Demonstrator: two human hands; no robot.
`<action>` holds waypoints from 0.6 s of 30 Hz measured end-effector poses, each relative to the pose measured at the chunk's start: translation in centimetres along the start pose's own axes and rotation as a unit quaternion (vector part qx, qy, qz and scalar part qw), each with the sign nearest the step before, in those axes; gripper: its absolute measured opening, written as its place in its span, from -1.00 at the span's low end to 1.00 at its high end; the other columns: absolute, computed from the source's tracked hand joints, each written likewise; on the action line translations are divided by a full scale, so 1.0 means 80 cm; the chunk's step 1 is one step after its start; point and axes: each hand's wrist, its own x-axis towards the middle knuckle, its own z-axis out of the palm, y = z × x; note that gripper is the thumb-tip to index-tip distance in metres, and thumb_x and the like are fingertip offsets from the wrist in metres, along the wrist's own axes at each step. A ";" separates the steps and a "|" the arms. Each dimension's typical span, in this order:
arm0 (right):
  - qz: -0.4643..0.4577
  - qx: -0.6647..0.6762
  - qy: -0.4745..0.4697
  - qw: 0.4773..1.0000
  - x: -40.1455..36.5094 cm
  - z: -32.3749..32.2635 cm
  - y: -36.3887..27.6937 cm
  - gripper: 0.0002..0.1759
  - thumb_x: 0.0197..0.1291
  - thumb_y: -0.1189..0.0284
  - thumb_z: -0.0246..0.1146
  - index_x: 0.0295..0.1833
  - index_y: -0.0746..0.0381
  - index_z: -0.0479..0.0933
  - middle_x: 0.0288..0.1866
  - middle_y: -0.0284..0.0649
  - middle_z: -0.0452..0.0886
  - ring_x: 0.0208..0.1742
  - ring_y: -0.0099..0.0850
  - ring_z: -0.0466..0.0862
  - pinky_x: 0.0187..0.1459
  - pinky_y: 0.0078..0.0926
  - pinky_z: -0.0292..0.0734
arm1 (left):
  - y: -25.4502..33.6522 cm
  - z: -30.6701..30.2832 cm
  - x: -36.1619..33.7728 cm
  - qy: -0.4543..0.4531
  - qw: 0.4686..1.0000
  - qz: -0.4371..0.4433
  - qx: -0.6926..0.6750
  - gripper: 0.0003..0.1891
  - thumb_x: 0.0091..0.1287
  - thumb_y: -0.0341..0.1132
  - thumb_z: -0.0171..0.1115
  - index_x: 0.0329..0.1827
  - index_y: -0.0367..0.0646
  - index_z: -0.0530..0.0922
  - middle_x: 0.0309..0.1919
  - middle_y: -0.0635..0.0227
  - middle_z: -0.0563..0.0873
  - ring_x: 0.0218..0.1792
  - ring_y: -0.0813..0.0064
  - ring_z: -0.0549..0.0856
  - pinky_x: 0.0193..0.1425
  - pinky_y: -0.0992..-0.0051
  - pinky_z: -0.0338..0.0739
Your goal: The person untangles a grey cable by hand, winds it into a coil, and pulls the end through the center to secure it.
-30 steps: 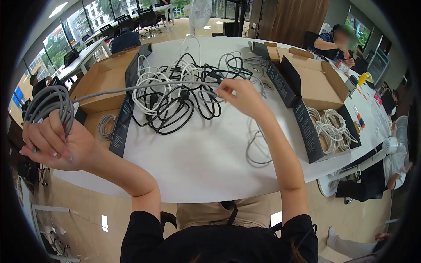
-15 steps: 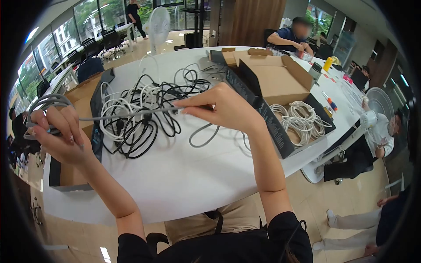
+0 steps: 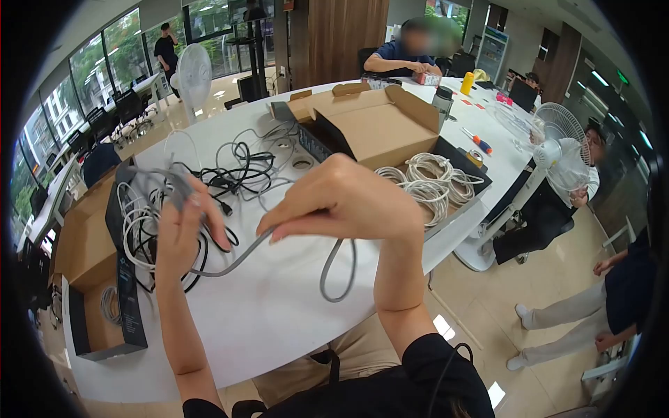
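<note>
The white desk spreads widest from where I stand. On its right side, toward the far edge, lies an open cardboard box, with white cable coils in its nearer part; a second open box sits at the left edge. Between them sprawls a tangle of black, white and grey cables, running behind the hands. The right hand has its thumb and fingers pinched closed on the grey cable, and a loop hangs just below it. The left hand, blurred, is loosely curled round the coiled part of that cable; the strand sags between the two hands, over the desk. A small grey coil lies inside the left box, and a screwdriver rests beyond the right one.
</note>
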 end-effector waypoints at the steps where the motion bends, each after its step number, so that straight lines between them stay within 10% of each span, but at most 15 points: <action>1: 0.001 -0.020 0.032 0.999 -0.003 -0.007 0.000 -0.86 -0.01 0.41 0.28 -0.35 0.24 0.62 -0.45 -0.19 0.63 -0.45 -0.27 0.59 -0.41 -0.47 0.44 | 0.002 0.007 0.002 -0.060 0.997 -0.045 -0.025 -0.78 0.40 -0.27 -0.25 -0.23 -0.29 0.25 -0.72 0.28 0.50 -0.72 0.53 0.52 -0.61 0.64 0.41; 12: -0.103 0.186 0.327 0.921 -0.064 -0.067 0.028 -0.82 0.01 0.50 0.17 -0.42 0.46 0.55 -0.60 -0.21 0.52 -0.71 -0.65 0.36 -0.70 -0.74 0.15 | 0.041 0.112 0.064 -0.324 0.906 -0.035 -0.270 -0.73 0.37 -0.23 -0.12 -0.31 -0.32 0.31 -0.74 0.45 0.37 -0.81 0.68 0.41 -0.75 0.69 0.28; 18: -0.199 0.278 0.280 0.897 -0.066 -0.071 0.052 -0.73 0.08 0.45 0.15 -0.45 0.51 0.52 -0.65 -0.14 0.47 -0.78 -0.61 0.30 -0.72 -0.65 0.16 | 0.036 0.148 0.079 -0.379 0.816 0.032 -0.436 -0.65 0.35 -0.14 -0.08 -0.41 -0.30 0.29 -0.77 0.45 0.37 -0.84 0.73 0.37 -0.78 0.74 0.19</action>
